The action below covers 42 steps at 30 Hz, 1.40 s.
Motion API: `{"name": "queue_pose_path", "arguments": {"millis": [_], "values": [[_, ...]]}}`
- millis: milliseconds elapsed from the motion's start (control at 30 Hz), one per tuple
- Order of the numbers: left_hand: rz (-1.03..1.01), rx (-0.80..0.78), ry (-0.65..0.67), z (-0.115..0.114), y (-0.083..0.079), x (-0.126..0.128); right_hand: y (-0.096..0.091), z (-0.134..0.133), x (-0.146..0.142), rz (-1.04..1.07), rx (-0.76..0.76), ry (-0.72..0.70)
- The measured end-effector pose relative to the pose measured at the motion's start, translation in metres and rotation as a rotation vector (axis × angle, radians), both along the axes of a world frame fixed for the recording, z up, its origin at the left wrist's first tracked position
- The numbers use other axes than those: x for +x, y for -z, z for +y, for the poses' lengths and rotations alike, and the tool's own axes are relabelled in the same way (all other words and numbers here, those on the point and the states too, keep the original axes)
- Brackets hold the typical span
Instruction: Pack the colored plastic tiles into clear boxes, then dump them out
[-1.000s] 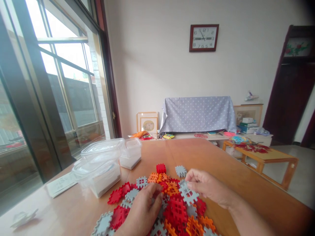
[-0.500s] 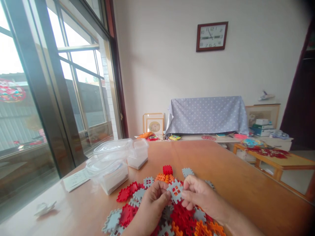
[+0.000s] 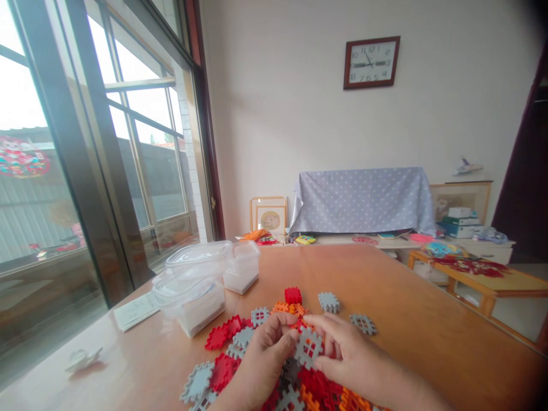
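Between my hands, above the pile, is a grey toothed building tile [image 3: 309, 348] with a window-like cutout. My left hand [image 3: 270, 354] is closed, pinching the tile's left edge between thumb and fingers. My right hand [image 3: 338, 345] curls around the right side, its fingers behind the tile and its thumb at the lower right edge. Below lie several loose tiles: red ones [image 3: 223, 371], grey ones [image 3: 197, 381] and orange ones [image 3: 354, 399]. My hands and forearms hide part of the pile.
Clear plastic boxes [image 3: 197, 311] stand at the left of the wooden table [image 3: 342, 268]. A paper booklet [image 3: 136, 311] and a small whitish object [image 3: 83, 359] lie near the left edge. Beyond the pile sit a grey block [image 3: 329, 302], a grey window tile [image 3: 363, 324] and a red block [image 3: 293, 295].
My right hand has shifted its grip, its fingers now reaching over and behind the tile. The tile has turned slightly. My left hand keeps its pinch.
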<state>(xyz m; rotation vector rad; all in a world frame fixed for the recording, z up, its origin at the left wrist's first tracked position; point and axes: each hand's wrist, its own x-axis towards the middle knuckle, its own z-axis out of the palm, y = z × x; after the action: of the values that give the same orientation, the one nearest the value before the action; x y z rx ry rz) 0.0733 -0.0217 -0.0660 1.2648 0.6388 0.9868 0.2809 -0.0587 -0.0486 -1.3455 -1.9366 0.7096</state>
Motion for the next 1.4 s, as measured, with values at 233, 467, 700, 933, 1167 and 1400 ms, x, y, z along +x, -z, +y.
{"name": "queue_pose_path", "arguments": {"millis": [233,467,700,933,1167,1400], "values": [[0.003,0.082,0.039,0.004,0.017,0.001,0.004,0.005,-0.003,0.004,0.043,0.050],[0.057,0.217,-0.011,0.009,0.028,0.002,0.000,-0.001,-0.007,-0.155,0.086,0.020],[0.085,0.239,-0.035,0.002,0.013,0.002,0.010,0.007,-0.008,0.062,-0.008,-0.005],[0.044,0.165,0.003,-0.003,0.003,0.002,0.009,0.012,-0.001,0.358,-0.112,-0.040],[-0.016,0.090,0.023,0.003,0.009,0.004,-0.001,0.001,-0.005,-0.006,0.168,0.030],[-0.033,0.052,-0.001,0.011,0.012,0.006,-0.007,0.005,-0.005,-0.195,0.148,-0.020]]}}
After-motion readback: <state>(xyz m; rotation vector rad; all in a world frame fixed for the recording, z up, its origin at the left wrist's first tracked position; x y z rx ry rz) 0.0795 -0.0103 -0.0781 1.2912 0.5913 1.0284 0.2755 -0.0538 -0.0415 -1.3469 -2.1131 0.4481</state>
